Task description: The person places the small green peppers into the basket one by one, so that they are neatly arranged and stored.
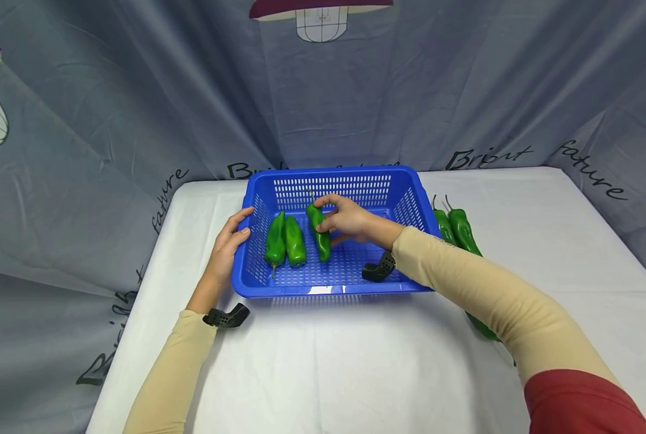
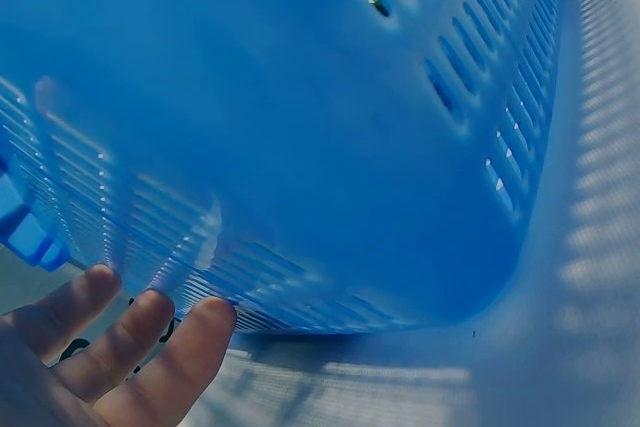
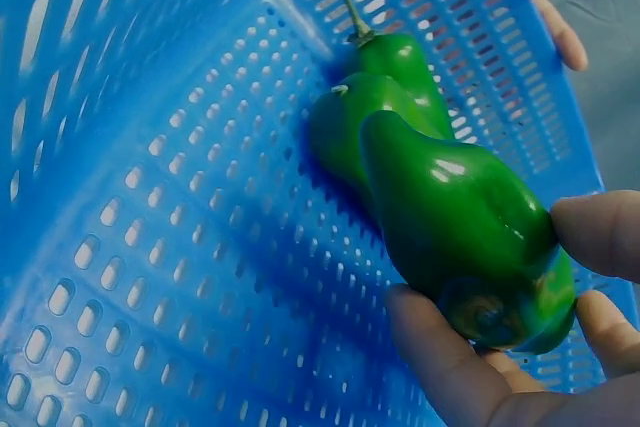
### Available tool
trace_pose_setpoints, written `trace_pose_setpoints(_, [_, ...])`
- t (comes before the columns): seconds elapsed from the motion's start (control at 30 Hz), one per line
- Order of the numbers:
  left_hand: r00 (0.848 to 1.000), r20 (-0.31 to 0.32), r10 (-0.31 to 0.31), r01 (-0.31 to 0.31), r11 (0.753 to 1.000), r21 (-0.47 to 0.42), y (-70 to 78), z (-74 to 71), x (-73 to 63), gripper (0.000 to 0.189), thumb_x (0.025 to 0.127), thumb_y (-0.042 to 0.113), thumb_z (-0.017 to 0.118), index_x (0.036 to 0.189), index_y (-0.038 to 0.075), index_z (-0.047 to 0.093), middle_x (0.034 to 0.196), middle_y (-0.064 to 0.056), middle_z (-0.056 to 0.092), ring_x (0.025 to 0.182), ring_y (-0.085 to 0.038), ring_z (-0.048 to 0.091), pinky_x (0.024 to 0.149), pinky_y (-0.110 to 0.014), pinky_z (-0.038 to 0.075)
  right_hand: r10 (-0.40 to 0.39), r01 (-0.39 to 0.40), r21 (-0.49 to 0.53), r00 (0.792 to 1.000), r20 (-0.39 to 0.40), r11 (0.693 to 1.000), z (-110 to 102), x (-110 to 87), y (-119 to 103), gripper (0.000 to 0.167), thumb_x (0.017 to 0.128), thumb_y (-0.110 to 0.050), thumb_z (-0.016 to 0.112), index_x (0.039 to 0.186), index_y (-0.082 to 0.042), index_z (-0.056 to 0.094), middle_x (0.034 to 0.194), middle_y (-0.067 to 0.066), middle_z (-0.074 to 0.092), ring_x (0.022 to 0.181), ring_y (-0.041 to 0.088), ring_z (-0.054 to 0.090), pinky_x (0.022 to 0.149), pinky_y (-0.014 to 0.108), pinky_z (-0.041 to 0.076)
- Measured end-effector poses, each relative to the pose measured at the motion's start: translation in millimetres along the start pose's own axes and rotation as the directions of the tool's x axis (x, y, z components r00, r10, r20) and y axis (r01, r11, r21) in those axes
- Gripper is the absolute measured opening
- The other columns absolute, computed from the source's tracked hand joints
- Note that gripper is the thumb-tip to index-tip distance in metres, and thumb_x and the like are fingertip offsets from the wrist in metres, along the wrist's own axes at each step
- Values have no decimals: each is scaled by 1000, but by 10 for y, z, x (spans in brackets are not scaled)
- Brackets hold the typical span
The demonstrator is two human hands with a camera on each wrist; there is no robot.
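Observation:
A blue perforated plastic basket (image 1: 279,292) stands on the white-covered table. My right hand (image 1: 350,219) reaches into it and pinches a long green pepper (image 1: 323,246) between thumb and fingers; the right wrist view shows this held pepper (image 3: 450,207) close up, its stem hidden. To its left, two more green peppers, one (image 1: 275,241) beside the other (image 1: 295,242), lie on the basket floor. At the basket's left rim rests my left hand (image 1: 225,250), its fingers fairly straight. In the left wrist view three fingertips (image 2: 205,332) touch or nearly touch the outer wall.
Right of the basket, several green peppers (image 1: 462,229) lie on the white tablecloth (image 1: 323,361), partly hidden by my right forearm. A grey patterned curtain (image 1: 192,90) hangs behind the table and along its sides. Black wrist cameras sit on both wrists.

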State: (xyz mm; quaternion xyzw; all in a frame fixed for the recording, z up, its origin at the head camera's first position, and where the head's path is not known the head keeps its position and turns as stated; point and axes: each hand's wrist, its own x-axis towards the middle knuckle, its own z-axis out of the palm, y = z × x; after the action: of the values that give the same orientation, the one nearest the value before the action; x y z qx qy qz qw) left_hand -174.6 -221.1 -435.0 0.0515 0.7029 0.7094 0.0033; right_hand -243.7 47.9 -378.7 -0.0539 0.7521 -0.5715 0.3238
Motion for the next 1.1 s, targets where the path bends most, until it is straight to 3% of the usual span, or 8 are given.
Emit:
trace_pose_setpoints(0.23, [1000,-1,-4,4,1000,6,4,3,-3,52,104,10,36,156,3,33,166,-13,29,138,-23,41,100,-17,45,52,-52,-33,998,23,998,41,52,50,61,93,6,61,148,-11,40,109,12,55,87,20,53,80,44,61])
trace_pose_setpoints(0.53, [1000,-2,6,-6,1000,7,-11,-5,9,52,104,10,36,156,4,33,165,-13,30,137,-21,42,99,-17,45,73,-72,-46,997,18,996,74,88,62,61,93,5,62,146,-12,40,98,9,51,82,18,50,81,45,62])
trace_pose_setpoints(0.73, [1000,-3,5,-5,1000,9,-7,-11,-4,51,105,11,36,155,3,34,165,-13,30,137,-22,42,100,-17,45,85,-85,-48,996,8,995,115,117,65,61,92,6,64,145,-11,39,88,7,49,78,17,48,75,41,62])
trace_pose_setpoints(1.03, [1000,-5,4,-4,1000,17,0,-7,0,52,104,10,36,156,4,33,165,-12,30,141,-25,39,103,-19,43,92,-92,-43,996,-1,995,134,139,76,60,92,4,65,144,-11,41,90,7,52,77,15,50,72,39,63])
trace_pose_setpoints(1.1, [1000,-3,4,-4,1000,19,1,-8,-2,52,104,10,36,156,4,33,165,-12,30,143,-27,38,107,-25,41,98,-98,-41,995,2,994,136,133,71,60,92,4,65,144,-11,41,93,8,53,78,16,50,72,38,63])
